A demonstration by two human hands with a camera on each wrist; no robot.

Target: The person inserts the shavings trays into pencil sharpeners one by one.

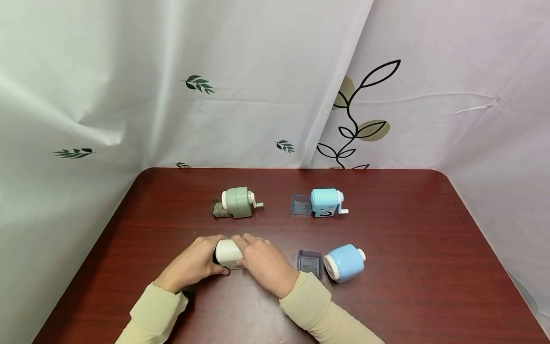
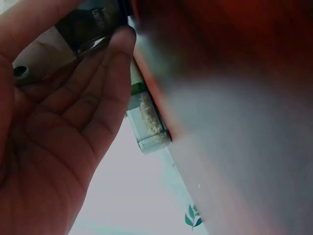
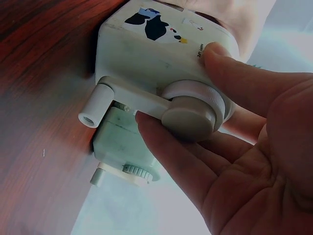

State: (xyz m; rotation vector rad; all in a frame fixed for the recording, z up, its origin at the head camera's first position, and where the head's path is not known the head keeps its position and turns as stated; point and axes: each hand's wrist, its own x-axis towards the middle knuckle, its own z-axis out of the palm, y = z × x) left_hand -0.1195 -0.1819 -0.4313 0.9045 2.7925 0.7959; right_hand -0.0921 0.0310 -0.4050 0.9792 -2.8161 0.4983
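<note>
A white crank pencil sharpener (image 1: pixel 227 254) stands on the table between both hands. Its side bears a penguin-like print, and its crank (image 3: pixel 137 100) faces my right palm in the right wrist view. My left hand (image 1: pixel 195 263) grips the sharpener's left end, thumb in front and fingers behind. That end shows a dark see-through part (image 2: pixel 95 24) with small lettering in the left wrist view. My right hand (image 1: pixel 268 265) holds the body from the right, its thumb on the printed side and fingers around by the crank. The sharpener's right end is hidden by this hand in the head view.
Behind stand a green sharpener (image 1: pixel 238 203), its drawer (image 1: pixel 221 209) out with shavings, and a light-blue sharpener (image 1: pixel 325 201) with its drawer (image 1: pixel 301 204) pulled out. To the right, a blue sharpener (image 1: pixel 347 263) lies tilted beside a separate clear drawer (image 1: pixel 310 263).
</note>
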